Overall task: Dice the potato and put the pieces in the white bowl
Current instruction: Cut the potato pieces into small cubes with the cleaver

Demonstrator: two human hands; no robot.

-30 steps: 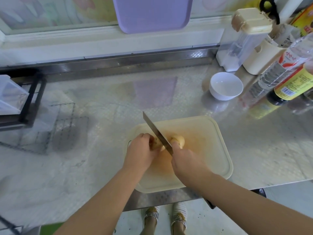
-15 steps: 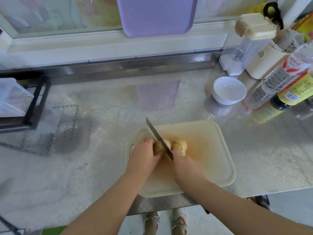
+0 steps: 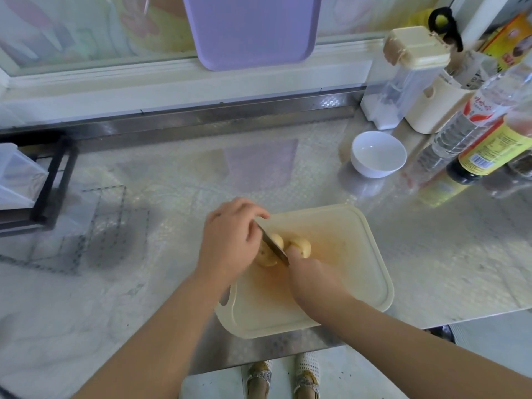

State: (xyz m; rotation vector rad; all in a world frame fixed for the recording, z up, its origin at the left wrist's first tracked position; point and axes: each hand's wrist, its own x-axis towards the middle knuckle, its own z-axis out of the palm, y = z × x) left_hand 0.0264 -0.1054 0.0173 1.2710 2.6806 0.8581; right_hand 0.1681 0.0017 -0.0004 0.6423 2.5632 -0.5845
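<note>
A pale yellow potato (image 3: 275, 249) lies on the cream cutting board (image 3: 339, 254), split into two parts, the cut-off part (image 3: 302, 245) lying to the right. A knife (image 3: 273, 245) blade runs diagonally through the left part. My right hand (image 3: 313, 279) grips the knife handle, index finger along the blade's spine. My left hand (image 3: 230, 240) rests palm-down over the far end of the blade and the potato's left side. The empty white bowl (image 3: 378, 154) stands on the counter beyond the board, to the right.
Bottles (image 3: 472, 131) and cream containers (image 3: 403, 79) crowd the back right corner. A purple tray (image 3: 253, 30) leans on the back ledge. A black rack (image 3: 54, 180) with a clear box stands at the left. The board overhangs the counter's front edge (image 3: 273, 352).
The knife has sunk deeper into the left part of the potato. My left hand has shifted from gripping the potato's side to lying over the blade's far end.
</note>
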